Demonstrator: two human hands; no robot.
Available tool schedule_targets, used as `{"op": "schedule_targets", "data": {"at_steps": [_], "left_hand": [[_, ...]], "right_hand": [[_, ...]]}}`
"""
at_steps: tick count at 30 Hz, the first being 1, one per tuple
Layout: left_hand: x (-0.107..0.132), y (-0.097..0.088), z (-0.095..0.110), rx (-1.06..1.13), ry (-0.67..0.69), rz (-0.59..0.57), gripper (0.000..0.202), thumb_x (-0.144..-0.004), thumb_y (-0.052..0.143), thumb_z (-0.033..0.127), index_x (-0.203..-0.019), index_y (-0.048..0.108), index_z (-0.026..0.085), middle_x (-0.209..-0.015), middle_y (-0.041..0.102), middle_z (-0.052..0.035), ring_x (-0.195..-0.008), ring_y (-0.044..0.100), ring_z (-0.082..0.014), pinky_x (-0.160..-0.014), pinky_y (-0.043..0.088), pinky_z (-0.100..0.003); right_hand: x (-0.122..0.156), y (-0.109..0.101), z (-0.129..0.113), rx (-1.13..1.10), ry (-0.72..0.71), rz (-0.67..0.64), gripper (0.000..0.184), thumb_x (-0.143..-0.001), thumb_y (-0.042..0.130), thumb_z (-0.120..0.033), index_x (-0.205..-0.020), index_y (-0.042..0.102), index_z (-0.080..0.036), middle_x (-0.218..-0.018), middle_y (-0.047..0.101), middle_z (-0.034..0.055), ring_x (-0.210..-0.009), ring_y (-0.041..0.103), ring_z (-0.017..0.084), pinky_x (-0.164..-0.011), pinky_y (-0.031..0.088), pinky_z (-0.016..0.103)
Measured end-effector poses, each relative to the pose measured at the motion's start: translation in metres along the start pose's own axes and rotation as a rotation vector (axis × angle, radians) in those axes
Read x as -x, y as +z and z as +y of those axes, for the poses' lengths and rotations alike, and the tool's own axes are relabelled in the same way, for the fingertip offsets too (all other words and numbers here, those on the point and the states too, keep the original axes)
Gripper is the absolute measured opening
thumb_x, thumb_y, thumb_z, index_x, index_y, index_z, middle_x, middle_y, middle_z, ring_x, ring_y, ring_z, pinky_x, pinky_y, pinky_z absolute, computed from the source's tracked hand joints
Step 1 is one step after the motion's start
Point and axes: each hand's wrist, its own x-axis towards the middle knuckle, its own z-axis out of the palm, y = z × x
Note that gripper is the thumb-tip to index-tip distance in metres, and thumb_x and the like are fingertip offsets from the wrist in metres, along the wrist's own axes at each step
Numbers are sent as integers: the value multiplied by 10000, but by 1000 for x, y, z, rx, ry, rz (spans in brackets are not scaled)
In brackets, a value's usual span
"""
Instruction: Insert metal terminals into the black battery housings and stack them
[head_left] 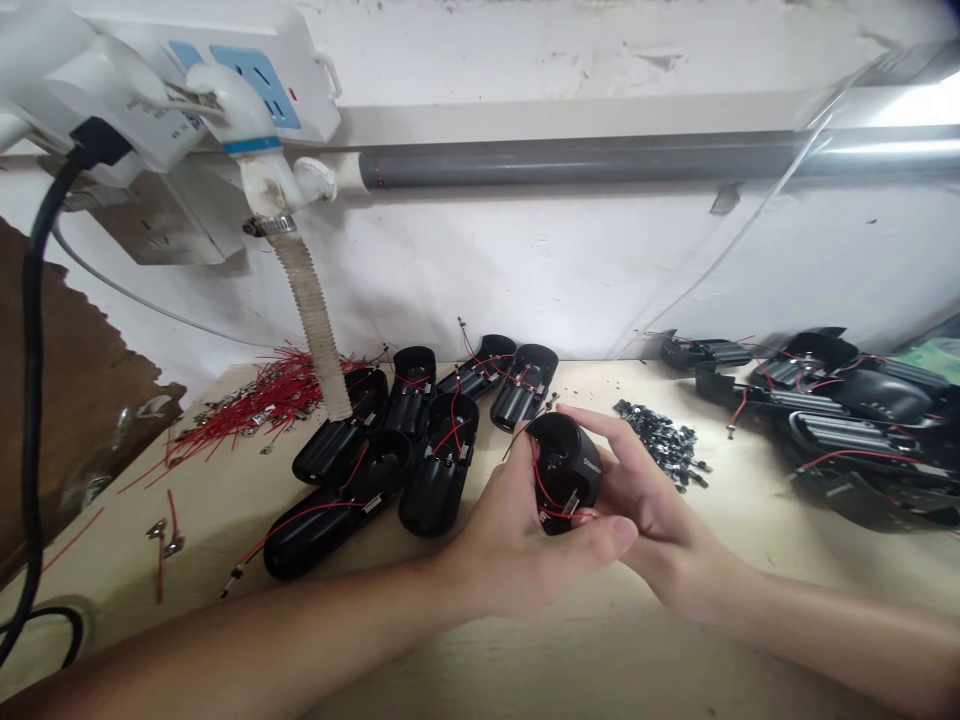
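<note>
We find the black plastic housing (pixel 583 452) held between both hands, the left hand (pixel 510 545) closed along its left side, the right hand (pixel 656 505) curled round its right wall. The red wire (pixel 546 494) crosses its open face, above the left thumb; the partly covered housing's long axis we cannot establish.

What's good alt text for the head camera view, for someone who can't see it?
A person's left hand and right hand hold a black housing with a red wire over a pale tabletop. More black housings and a heap of red wires lie to the left; small dark parts and another group of housings lie to the right.
</note>
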Motion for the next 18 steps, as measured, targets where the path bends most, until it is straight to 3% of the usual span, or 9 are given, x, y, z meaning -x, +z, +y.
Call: {"op": "schedule_targets", "data": {"at_steps": [3,8,14,18], "left_hand": [[0,1,-1,-11,15,25,546,-914,843,346,-1322,520,183,-1257,700,-136,-1158,711,-318,-984,595,-509],[-1,0,-5,-82,70,184,637,-865,900,341,-1358,518,214,-1290,711,-106,-1232,697,-314,-1073,573,-507],[-1,-1,-12,-66,103,327,596,-940,711,129,-1472,485,275,-1404,673,-44,-1377,604,-255,-1227,454,-475],[-3,-1,-17,-86,58,361,432,-1032,664,214,-1443,551,285,-1492,644,-38,-1479,532,-275,-1270,403,-490]], "right_hand": [[-2,-4,4,-6,-7,-30,626,-1076,689,-315,-1629,438,-469,-1437,655,90,-1178,695,261,-1000,632,444],[-16,-20,13,-93,11,-161,690,-1067,716,-307,-1676,436,-472,-1520,655,68,-1245,700,249,-1103,587,463],[-19,-31,22,-202,74,-64,605,-1101,652,-257,-1653,516,-462,-1487,721,17,-1309,701,209,-1167,538,421],[-17,-33,25,-232,105,-38,642,-1022,728,-211,-1605,583,-439,-1424,757,11,-1211,745,209,-1041,599,369]]}}
